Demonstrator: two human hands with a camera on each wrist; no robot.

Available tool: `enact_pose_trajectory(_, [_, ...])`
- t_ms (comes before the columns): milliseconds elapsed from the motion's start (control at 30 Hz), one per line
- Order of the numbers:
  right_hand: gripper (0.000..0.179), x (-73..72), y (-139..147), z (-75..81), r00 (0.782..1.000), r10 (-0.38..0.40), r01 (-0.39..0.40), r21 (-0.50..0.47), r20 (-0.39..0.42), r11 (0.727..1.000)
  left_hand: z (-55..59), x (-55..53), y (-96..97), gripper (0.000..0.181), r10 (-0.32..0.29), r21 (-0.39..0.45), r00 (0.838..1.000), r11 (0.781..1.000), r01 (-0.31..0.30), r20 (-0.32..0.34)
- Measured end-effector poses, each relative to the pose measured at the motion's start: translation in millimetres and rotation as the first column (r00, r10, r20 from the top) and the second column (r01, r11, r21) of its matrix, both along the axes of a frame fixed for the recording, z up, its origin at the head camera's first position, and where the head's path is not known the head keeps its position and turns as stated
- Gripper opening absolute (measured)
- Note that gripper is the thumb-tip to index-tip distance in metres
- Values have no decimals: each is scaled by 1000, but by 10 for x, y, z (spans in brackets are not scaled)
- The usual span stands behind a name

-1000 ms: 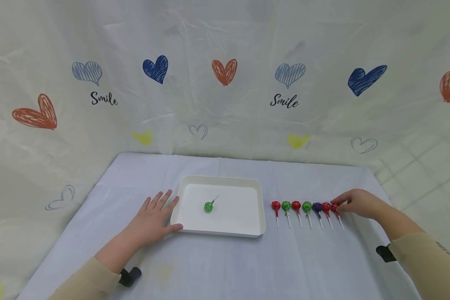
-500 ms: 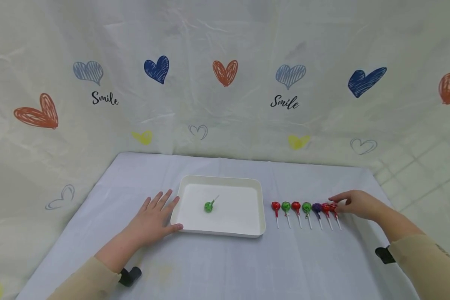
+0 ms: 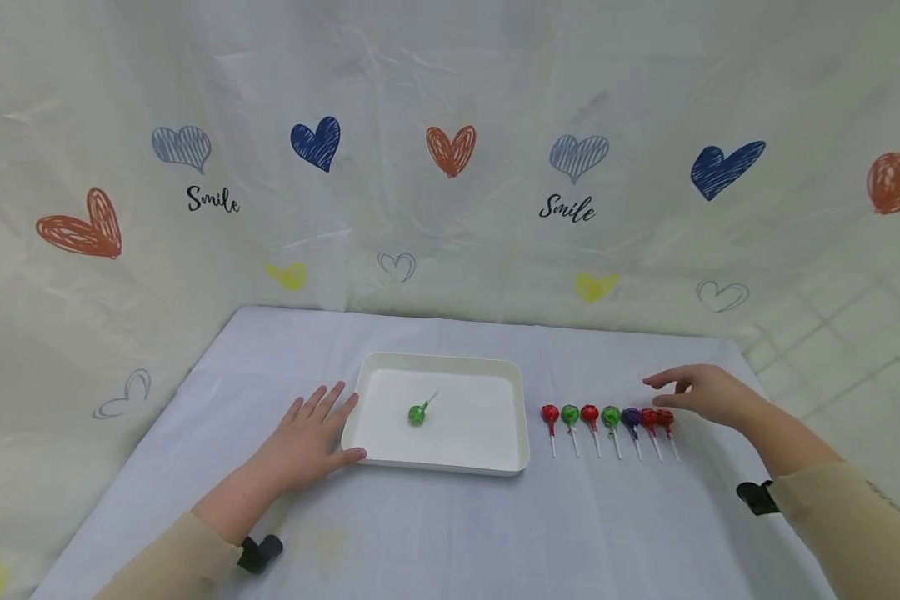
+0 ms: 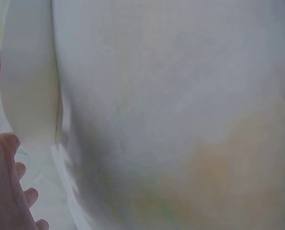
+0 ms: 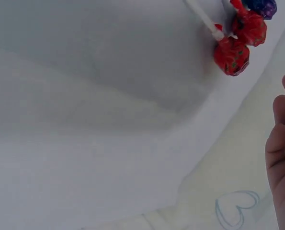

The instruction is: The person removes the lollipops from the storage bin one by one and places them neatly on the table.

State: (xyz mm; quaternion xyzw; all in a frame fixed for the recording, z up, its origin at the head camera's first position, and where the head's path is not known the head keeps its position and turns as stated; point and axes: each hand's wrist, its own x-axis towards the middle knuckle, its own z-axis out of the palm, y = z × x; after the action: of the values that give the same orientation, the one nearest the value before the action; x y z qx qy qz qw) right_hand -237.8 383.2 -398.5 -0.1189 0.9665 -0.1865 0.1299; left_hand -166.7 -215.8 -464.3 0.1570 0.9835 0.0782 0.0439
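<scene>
In the head view a row of wrapped lollipops lies right of the tray, heads away from me: a red lollipop at the left, then green, red, green, a purple lollipop and two red ones. The right hand hovers just above the rightmost red lollipop, thumb and fingers apart and holding nothing; the right wrist view shows this lollipop free of the fingers. Fingers spread, the left hand rests at the left edge of the white tray. A green lollipop lies inside that tray.
A white cloth covers the table. Behind it hangs a pale backdrop printed with hearts and "Smile". Dark wrist cameras sit by both beige sleeves.
My right hand has let go of the rightmost red lollipop and lifted slightly. That lollipop has shifted left, close against its red neighbour. The left hand has stayed at the tray.
</scene>
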Motion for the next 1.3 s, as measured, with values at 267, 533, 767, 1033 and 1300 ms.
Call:
enact_pose_trajectory(267, [46,-42,-333,126,999,38,-39,-12,-22,999,-10,22,-18,95,-20,19,1000,1000,20,-17])
enact_pose_trajectory(533, [38,-177,-872,219,993,117,-116,-56,23,992,-10,27,-26,96,-15,24,1000,1000,16,-26])
enact_pose_trajectory(767, [27,-269,-1459,291,971,238,-238,-49,-6,970,-47,3,-28,95,-13,26,1000,1000,13,-19])
enact_pose_trajectory(1033, [27,-362,-2178,350,941,338,-337,-77,-2,938,-19,-8,-31,95,-16,18,1000,1000,16,5])
enact_pose_trajectory(1300, [26,-402,-2773,362,892,452,-451,-67,-8,890,-13,-18,-32,98,-15,6,1000,1000,15,3])
